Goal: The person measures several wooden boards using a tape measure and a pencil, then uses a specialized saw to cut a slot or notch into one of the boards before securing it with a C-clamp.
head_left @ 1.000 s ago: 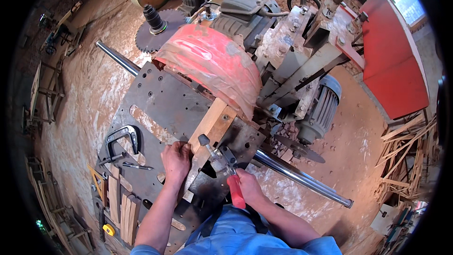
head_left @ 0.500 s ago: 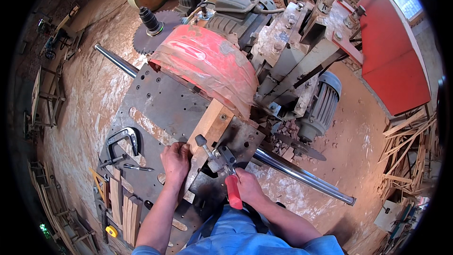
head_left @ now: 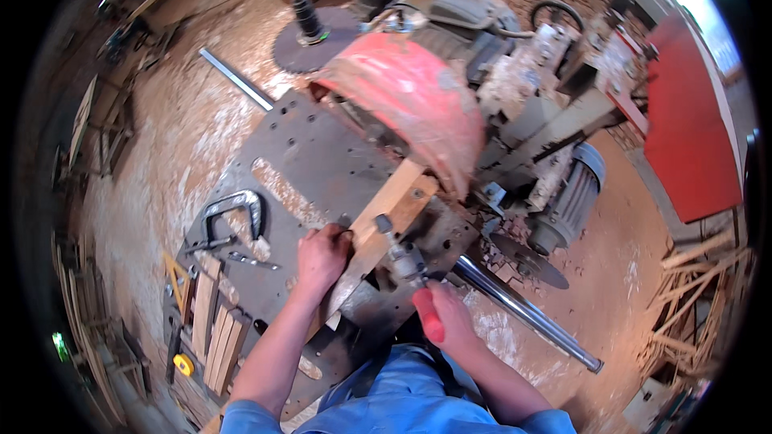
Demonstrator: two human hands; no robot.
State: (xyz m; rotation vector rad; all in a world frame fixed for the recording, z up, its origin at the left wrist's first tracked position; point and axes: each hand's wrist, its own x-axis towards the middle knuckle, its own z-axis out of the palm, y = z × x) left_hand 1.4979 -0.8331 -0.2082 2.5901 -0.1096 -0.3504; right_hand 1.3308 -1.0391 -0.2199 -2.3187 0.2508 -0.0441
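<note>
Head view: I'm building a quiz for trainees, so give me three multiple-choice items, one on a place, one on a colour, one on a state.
1. Where does the C-clamp lie? A left of the left hand; B on the red guard; C beside the motor.
2. What colour is the tool handle in the right hand? A yellow; B red; C black.
3. What is the left hand doing? A hanging free; B gripping the clamp; C resting on the wood strip.

A: the C-clamp lies on the plate left of the left hand.
B: the right hand wraps a red handle.
C: its fingers lie on the wood strip.
</note>
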